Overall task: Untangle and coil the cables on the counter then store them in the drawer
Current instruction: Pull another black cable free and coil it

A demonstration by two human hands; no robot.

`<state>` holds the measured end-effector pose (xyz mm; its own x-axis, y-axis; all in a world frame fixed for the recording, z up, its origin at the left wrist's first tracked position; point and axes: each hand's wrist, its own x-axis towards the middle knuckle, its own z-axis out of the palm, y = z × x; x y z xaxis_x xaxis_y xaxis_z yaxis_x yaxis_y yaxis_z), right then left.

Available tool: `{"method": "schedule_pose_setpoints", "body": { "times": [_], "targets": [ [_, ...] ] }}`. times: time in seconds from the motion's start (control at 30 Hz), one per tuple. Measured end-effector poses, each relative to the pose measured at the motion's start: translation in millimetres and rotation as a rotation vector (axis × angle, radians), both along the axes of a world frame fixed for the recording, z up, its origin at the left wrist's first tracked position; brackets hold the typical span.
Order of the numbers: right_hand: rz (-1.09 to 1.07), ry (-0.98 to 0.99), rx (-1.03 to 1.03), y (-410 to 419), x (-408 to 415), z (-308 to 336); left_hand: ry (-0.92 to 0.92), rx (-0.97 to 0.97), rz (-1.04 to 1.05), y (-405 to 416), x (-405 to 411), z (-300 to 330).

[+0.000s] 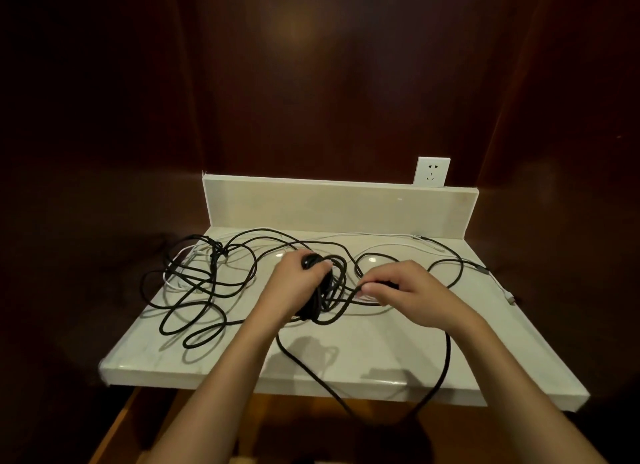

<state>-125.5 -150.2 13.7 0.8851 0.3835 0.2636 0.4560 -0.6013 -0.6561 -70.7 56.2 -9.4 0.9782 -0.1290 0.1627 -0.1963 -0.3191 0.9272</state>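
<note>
While left hand (294,283) grips black coil (325,290), right hand (398,287) pinching black cable (446,353).

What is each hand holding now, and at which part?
The left hand grips the coiled bundle of black cable around its top. The right hand pinches a loose black strand beside it.

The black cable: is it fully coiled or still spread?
Partly coiled: left hand holds a bundle; black cable loops sprawl over the counter.
</note>
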Motion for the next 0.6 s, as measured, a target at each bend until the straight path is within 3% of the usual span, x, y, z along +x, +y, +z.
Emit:
{"method": "schedule_pose_setpoints", "body": {
  "times": [0.17, 0.27, 0.43, 0.6],
  "targets": [
    [-0.149, -0.079, 0.267, 11.4, 13.0, -4.5, 0.236, -0.141, -0.305, -6.7, -14.9, -4.2],
    [-0.267, -0.051, 0.365, 16.6, 19.8, -13.9, 0.354, -0.262, -0.316, -10.9, -20.6, -5.8],
    [-0.373, -0.042, 0.425, 29.8, 18.8, -30.3, 0.362, -0.32, -0.384, -12.0, -27.9, -9.6],
    [-0.306, 0.037, 0.41, 40.5, 17.2, -33.9, 0.353, -0.486, -0.354, -22.7, -33.5, -15.3]
  ]
}}
